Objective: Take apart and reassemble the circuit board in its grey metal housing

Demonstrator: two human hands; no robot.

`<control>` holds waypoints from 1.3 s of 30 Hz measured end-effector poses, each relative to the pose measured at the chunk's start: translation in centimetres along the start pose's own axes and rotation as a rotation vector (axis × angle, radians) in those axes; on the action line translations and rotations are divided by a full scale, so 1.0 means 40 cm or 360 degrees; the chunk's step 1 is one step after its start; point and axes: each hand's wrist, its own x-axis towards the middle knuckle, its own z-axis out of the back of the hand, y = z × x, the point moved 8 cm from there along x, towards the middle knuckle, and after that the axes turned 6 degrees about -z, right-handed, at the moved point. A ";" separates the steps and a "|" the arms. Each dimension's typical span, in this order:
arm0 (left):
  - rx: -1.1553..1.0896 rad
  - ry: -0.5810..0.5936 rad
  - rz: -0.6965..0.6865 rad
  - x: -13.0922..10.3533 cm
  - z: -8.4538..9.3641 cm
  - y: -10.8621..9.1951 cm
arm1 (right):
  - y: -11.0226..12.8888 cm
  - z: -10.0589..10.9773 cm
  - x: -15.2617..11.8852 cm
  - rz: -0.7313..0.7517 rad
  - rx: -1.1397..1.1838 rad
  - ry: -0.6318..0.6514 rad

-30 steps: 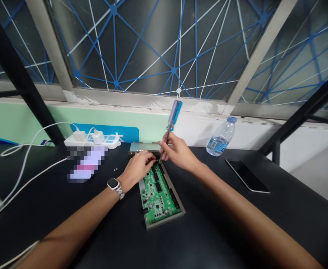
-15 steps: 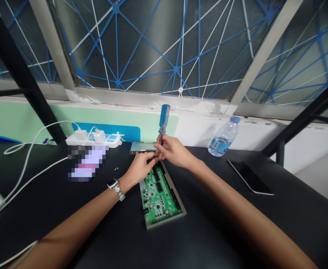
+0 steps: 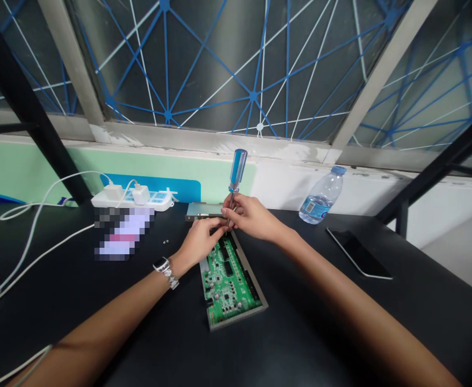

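A green circuit board [image 3: 231, 287] lies in a shallow metal frame on the black table. My right hand [image 3: 247, 216] is closed around the shaft of a screwdriver [image 3: 238, 166], whose blue clear handle points up. The screwdriver's tip is at the board's far end, hidden by my fingers. My left hand [image 3: 201, 239], with a watch on the wrist, is closed at that same end, thumb and fingertips close to the tip. What its fingers pinch, if anything, is too small to make out. A flat metal piece [image 3: 203, 210] lies just behind my hands.
Two tiny screws [image 3: 165, 242] lie left of my left hand. Further back left are a blurred-out item [image 3: 126, 234] and a white power strip [image 3: 159, 201] with cables. On the right stand a water bottle [image 3: 320, 199] and a phone [image 3: 358, 252] lying flat.
The view has shifted very slightly. The screwdriver handle leans a little more to the right; both hands keep nearly the same place at the board's far end.
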 end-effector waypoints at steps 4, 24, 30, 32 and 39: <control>0.0063 -0.0034 0.0026 -0.002 0.001 0.008 | 0.025 0.049 -0.008 0.0016 -0.0123 -0.0380; 0.0116 -0.0017 0.0076 -0.005 -0.005 0.029 | 0.050 0.097 -0.003 -0.0010 -0.0184 -0.0778; 0.0071 0.0002 0.0020 -0.002 -0.003 0.020 | 0.025 0.072 0.020 0.0016 0.0185 -0.0534; 0.0056 0.0015 0.0014 -0.002 -0.003 0.017 | 0.024 0.061 0.025 0.0032 0.0318 -0.0427; 0.0076 0.0033 0.0018 0.000 0.001 0.007 | 0.027 0.050 0.034 0.0038 0.0585 -0.0208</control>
